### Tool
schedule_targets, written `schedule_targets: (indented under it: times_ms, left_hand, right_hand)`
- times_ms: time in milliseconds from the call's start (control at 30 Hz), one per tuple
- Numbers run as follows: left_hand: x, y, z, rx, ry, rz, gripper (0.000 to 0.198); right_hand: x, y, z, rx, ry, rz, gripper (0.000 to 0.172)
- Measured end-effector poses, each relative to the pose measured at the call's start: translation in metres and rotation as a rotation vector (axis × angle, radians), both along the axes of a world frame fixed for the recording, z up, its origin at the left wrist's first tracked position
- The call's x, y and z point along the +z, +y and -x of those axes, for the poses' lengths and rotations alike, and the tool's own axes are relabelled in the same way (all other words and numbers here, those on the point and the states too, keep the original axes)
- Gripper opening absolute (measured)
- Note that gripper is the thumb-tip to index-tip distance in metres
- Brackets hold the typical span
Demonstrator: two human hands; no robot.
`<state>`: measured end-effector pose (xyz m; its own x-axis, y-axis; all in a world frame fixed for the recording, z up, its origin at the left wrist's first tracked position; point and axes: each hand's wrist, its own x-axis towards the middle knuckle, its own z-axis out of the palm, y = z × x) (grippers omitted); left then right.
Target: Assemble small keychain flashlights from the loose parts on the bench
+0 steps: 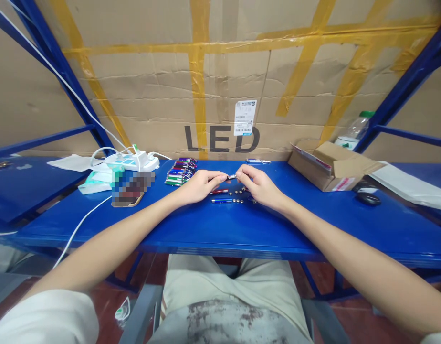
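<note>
Above the blue table, my left hand (202,186) pinches one end of a small, slim keychain flashlight (231,177). The fingertips of my right hand (259,186) are closed on its other end. Just below the hands lie a red flashlight tube (219,192) and a blue flashlight tube (222,201). Small round silver pieces that look like button cells (237,201) are beside the tubes, partly hidden by my right hand. Left of my left hand, several flashlights (175,177) in different colours lie in a row with their straps.
A silver-and-blue penlight (254,161) lies at the table's back. An open cardboard box (313,167), a black mouse (368,198) and a bottle (354,129) are at right. At left are a power strip (145,161), a phone (134,193) and a tissue pack (99,180).
</note>
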<state>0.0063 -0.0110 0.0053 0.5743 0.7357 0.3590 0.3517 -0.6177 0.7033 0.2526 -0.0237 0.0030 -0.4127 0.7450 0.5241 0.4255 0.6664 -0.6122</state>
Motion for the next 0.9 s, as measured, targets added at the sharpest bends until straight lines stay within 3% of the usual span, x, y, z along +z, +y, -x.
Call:
schedule_targets:
  times_ms: [133,367,567,733,900]
  left_hand:
    - [0.004,-0.006,-0.004,-0.071,-0.024,0.115,0.058]
    - [0.0,-0.003,-0.007,-0.063,-0.059,0.13,0.053]
    - [-0.005,0.004,-0.003,-0.017,-0.124,0.138,0.052]
    - [-0.005,0.007,0.0,0.001,-0.119,0.114,0.052]
    - [-0.005,0.009,0.003,0.014,-0.087,0.084,0.053]
  right_hand:
    - [0.0,0.002,-0.001,-0.012,-0.013,-0.071,0.036]
    - [-0.002,0.004,-0.002,-0.029,-0.011,-0.069,0.035]
    - [-0.005,0.014,-0.009,-0.175,0.003,-0.043,0.036]
    - [-0.008,0.027,-0.022,-0.303,-0.192,0.036,0.035]
    - [-0.016,0.037,-0.03,-0.293,-0.353,0.122,0.038]
